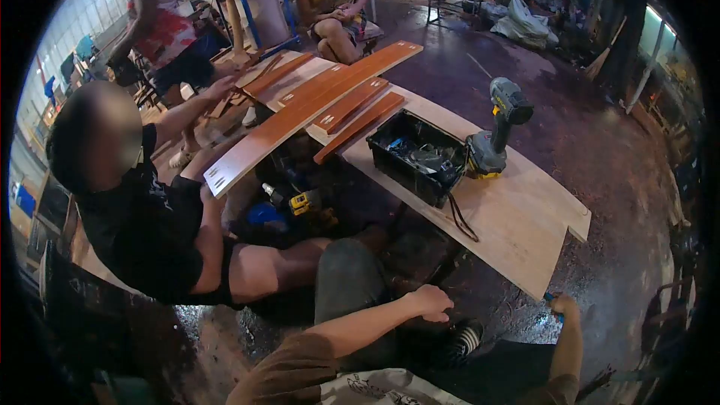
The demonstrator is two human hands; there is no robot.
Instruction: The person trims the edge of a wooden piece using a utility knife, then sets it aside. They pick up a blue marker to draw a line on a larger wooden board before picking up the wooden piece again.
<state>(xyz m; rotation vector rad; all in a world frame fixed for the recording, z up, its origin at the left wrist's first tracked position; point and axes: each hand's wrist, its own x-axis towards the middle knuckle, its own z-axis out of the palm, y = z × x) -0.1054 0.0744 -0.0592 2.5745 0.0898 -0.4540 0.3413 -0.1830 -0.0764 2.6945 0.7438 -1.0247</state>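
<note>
At the near corner of the plywood sheet (525,247): right hand (564,307) gripping, left hand (431,302) resting.
The right hand's fingers are curled around a small blue thing (553,297), too small to identify, just beside the sheet's corner. The left hand sits apart in a loose fist, nothing in it, above a striped shoe (465,339). Up on the sheet, a cordless drill (495,131) stands upright and untouched beside an open black toolbox (420,156). Beyond it, reddish-brown slats (300,112) lie loosely stacked. The long one shows slots at its near end, and none looks fastened yet. A co-worker in black (150,232) crouches at the left, one hand reaching to the slats. A yellow driver (304,201) lies underneath, near the wet floor (600,142).
</note>
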